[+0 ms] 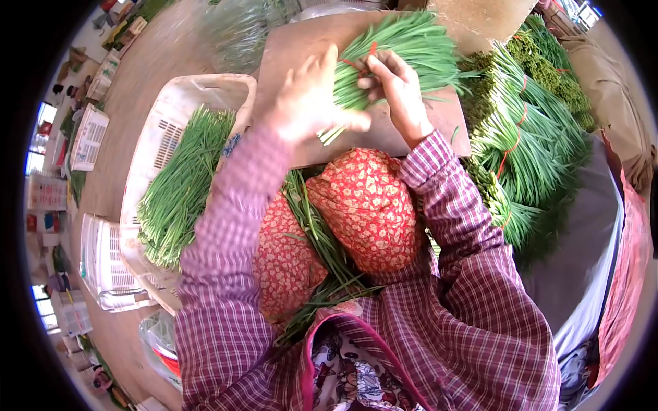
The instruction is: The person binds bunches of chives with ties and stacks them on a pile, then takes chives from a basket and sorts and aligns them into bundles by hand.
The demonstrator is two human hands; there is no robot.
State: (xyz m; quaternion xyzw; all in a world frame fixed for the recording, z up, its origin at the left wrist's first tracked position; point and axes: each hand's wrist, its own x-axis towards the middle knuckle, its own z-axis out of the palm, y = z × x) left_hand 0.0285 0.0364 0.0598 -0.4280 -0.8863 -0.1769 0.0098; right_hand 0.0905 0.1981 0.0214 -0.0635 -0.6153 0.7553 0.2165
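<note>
A bunch of long green stalks that look like garlic chives (418, 51) lies on a brown board (295, 51) over my knees. A thin red tie (348, 63) goes round the bunch near its cut ends. My right hand (397, 89) is at the near side of the bunch, thumb and forefinger pinched on the tie. Smeared by motion, my left hand (308, 99) is beside the cut ends, its thumb stretched away from the fingers. The left palm shows nothing in it.
At left stands a white plastic crate (188, 85) with loose green stalks (185, 185). Tied bunches (528, 137) are piled at right beside grey cloth (569, 267). Loose stalks (322, 233) lie between my knees, which are under red flowered cloth (370, 205). Clear plastic (240, 34) lies beyond the crate.
</note>
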